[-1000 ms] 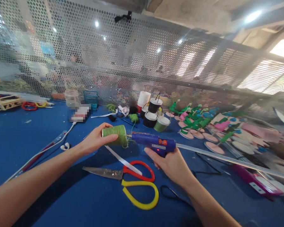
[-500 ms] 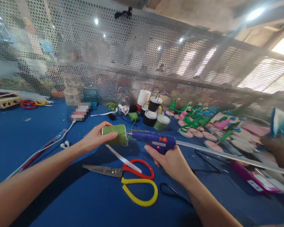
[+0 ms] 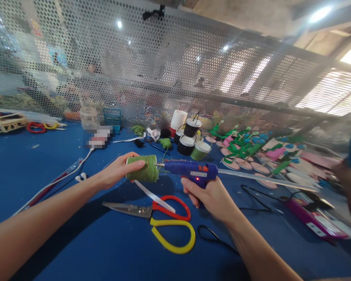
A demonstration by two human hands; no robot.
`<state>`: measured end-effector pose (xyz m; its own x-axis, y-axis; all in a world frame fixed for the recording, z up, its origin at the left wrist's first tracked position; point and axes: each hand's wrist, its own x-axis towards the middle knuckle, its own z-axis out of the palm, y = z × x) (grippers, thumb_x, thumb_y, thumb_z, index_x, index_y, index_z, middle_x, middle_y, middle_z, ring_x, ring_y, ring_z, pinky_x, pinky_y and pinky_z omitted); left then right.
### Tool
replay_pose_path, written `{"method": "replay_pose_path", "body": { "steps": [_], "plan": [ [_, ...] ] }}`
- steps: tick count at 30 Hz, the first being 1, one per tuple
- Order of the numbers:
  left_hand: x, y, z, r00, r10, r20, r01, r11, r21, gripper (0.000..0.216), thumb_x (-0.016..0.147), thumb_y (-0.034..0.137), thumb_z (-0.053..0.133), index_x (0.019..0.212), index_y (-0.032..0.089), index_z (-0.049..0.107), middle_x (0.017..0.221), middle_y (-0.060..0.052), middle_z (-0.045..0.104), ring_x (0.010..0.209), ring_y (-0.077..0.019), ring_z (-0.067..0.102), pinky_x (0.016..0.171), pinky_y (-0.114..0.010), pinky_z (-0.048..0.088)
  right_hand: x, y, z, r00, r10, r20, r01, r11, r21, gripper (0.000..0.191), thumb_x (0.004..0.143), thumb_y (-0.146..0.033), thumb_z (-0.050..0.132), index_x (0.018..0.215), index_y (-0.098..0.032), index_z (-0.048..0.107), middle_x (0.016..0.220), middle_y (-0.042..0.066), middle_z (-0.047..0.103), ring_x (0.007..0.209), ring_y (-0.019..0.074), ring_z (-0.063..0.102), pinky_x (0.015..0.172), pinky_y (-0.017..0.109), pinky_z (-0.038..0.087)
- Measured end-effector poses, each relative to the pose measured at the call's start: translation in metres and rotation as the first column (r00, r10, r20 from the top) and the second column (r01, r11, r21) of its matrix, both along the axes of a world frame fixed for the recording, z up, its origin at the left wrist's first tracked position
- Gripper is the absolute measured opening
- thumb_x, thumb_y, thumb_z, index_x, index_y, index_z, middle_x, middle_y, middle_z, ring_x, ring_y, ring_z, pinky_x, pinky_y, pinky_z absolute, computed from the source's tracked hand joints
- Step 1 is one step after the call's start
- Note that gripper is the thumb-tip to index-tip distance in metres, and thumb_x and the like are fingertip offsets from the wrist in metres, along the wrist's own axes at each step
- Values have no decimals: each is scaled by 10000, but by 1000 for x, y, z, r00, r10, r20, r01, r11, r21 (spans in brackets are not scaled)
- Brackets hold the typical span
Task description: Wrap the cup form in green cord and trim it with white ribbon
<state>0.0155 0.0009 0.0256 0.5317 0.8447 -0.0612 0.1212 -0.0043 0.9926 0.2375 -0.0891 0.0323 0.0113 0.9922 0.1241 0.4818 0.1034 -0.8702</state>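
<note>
My left hand (image 3: 119,168) is closed around a paper cup wrapped in green yarn (image 3: 148,171), tilted on its side with its end to the right. My right hand (image 3: 212,195) grips a blue hot glue gun (image 3: 178,168) with a lit red light and a long clear glue stick (image 3: 260,177) out of its back. The metal nozzle is at the yarn near the cup's right end; I cannot tell whether it touches. A loose green strand trails behind. Under the hands lie large scissors (image 3: 172,226) with red and yellow handles, and a white strip (image 3: 153,195) across the red loop.
Behind stand wrapped cups (image 3: 187,145) and a stack of white cups (image 3: 179,119). Felt flower pieces (image 3: 242,152) spread at the right, near a purple power strip (image 3: 316,218). White earphones (image 3: 81,177) and a cable lie left. Another person's hand (image 3: 349,175) is at the right edge.
The cup has turned slightly in my left hand, and the nozzle now sits nearer its upper right edge. The other person's hand has shifted at the right.
</note>
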Motion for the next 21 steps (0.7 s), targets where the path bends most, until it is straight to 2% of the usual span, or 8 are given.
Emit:
{"method": "replay_pose_path", "body": {
  "steps": [6,10,21],
  "plan": [
    [0,0,1,1000,6,4,-6,1000,-11,460,636,548,636,821,145,512,674,-5,531,593,-124,493,473,-228,407,0,-2,1,999,21,-35,-23,999,-44,415,715,-539,537,510,-180,500,343,-35,437,323,81,402,367,220,348],
    [1,0,2,1000,6,3,-6,1000,-13,457,635,555,636,799,146,512,673,-8,538,592,-126,503,465,-224,405,0,-2,2,1000,2,-15,-2,1000,-24,409,720,-527,531,504,-181,499,343,-26,448,337,86,418,389,226,361],
    [0,2,-1,993,-56,106,72,986,-152,409,655,520,647,764,136,560,636,3,537,516,-108,496,422,-216,413,0,-3,4,999,9,-41,-10,1000,-30,400,698,-526,557,517,-172,515,343,-38,437,330,81,404,387,227,377]
  ]
}}
